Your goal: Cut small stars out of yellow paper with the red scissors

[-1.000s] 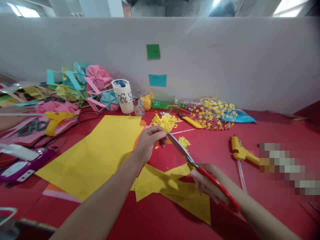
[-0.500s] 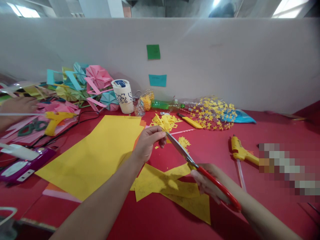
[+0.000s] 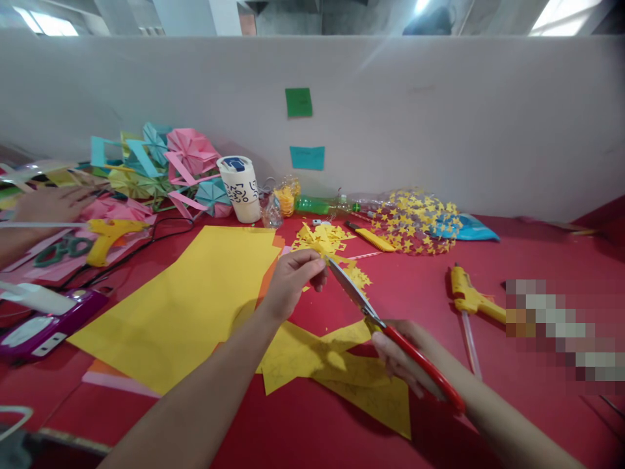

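My left hand (image 3: 295, 280) pinches a small piece of yellow paper (image 3: 319, 251) at mid-table. Scissors with red handles (image 3: 424, 365) are held in my right hand (image 3: 403, 352), with their blade tips at the paper beside my left fingertips. Beyond the fingers lies a pile of small yellow cut pieces (image 3: 336, 236), and some yellow stars (image 3: 360, 277) are just right of them. Yellow paper scraps with faint drawn lines (image 3: 303, 355) spread below my hands. To the left are large yellow sheets (image 3: 209, 280) over orange and pink ones.
A white cup (image 3: 240, 189), a green bottle (image 3: 315, 204), a yellow cutter (image 3: 374, 238) and a star-covered clear ball (image 3: 422, 221) stand or lie along the wall. One glue gun (image 3: 469, 293) is right, another (image 3: 105, 240) left, near another person's hand (image 3: 53, 205).
The yellow paper at my left fingertips has turned and now points more to the right. The scissor handles have shifted slightly left. The other person's hand has moved right.
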`<state>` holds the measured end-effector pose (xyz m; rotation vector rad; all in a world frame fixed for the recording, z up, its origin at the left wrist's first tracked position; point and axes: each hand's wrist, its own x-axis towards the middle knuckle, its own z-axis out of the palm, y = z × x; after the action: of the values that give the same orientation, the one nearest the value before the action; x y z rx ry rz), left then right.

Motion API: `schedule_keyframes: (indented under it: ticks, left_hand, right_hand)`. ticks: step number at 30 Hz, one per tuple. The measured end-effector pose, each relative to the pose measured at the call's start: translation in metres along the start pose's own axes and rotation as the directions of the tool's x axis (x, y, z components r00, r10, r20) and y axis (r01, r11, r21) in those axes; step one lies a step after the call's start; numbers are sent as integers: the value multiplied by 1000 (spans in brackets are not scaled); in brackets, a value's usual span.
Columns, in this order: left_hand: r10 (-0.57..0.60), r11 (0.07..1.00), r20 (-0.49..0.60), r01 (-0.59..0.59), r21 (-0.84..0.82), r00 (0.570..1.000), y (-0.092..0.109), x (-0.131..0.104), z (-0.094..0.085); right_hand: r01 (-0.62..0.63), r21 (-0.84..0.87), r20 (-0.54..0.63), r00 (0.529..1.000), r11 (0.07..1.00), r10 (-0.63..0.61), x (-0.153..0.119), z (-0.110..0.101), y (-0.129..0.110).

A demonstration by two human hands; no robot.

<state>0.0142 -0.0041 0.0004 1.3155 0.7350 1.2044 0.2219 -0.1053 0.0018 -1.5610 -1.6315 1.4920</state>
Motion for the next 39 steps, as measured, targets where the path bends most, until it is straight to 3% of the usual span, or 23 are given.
schedule_keyframes:
  ticks: [9,30,39]
  left_hand:
    - [1,999,39,-3,36,999,1,-1,-1]
    - [9,1000,46,-10,24,999,0,-2,1]
    - [-7,1000,32,7,6,999,2,-2,0]
  right_hand:
    - [76,-27,41,996,997,-75,5,-5,13]
    - [-49,31,-28,998,998,50,0,3,4]
    - [-34,7,-31,999,999,34,-2,2,-2]
